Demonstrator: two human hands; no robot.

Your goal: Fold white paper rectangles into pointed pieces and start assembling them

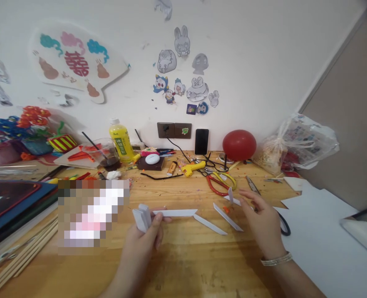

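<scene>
My left hand [149, 236] is closed, thumb against fingers, on folded white paper [142, 218] that stands up in several layers. A long white paper strip [180, 212] with a slanted end reaches right from the same fingers. On the wooden table beyond its tip lie two more folded paper strips, one lower [211, 224] and one farther right [227, 217]. My right hand [261, 219] hovers at the right with fingers apart, beside a bent paper piece [231, 194] with one end upright. Whether a fingertip touches that piece I cannot tell.
Behind the hands lie scissors [222, 182] and a yellow glue gun [193, 168]. A phone [201, 141], a red balloon [239, 145] and a yellow drink bottle [121, 140] stand along the wall. White sheets [323, 231] cover the right side; wooden sticks [25, 256] lie left.
</scene>
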